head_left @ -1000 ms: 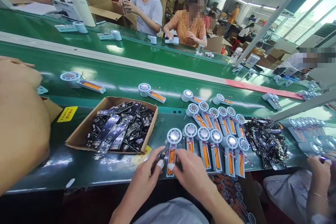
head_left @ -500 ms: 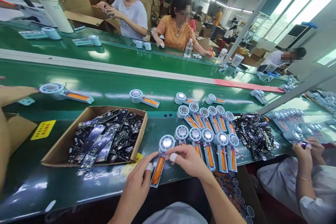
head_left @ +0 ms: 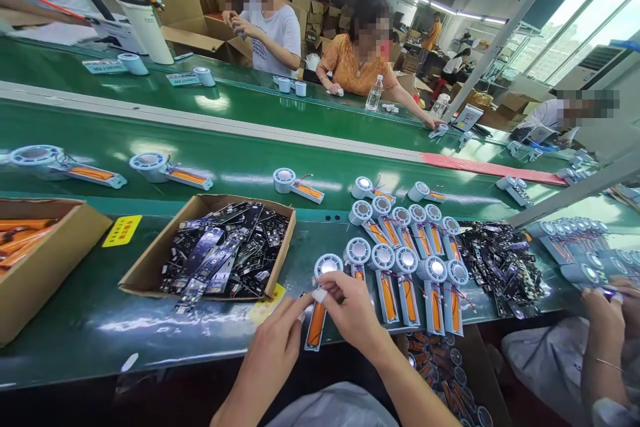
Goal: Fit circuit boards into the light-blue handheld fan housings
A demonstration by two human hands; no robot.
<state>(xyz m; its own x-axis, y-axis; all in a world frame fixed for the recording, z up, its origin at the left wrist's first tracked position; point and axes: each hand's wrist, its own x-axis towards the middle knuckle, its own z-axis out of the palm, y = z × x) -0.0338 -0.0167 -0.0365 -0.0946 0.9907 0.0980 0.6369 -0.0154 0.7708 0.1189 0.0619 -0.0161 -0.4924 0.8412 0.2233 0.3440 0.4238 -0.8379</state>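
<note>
both hands have stayed on the same fan unit [head_left: 320, 310], which has shifted slightly since half a second ago. left hand [head_left: 277, 347] pinches its lower left edge; right hand [head_left: 353, 310] curls loosely over its upper handle, taped fingertip touching. it lies on the green desk [head_left: 90, 327], between a cardboard box of circuit boards [head_left: 150, 267] and rows of like fan units [head_left: 410, 273].

The scene is viewed from a head-worn camera, angled forward and down. The green workbench [head_left: 100, 327] is seen close, filling the lower frame; co-workers are seen farther off along the upper frame.
</note>
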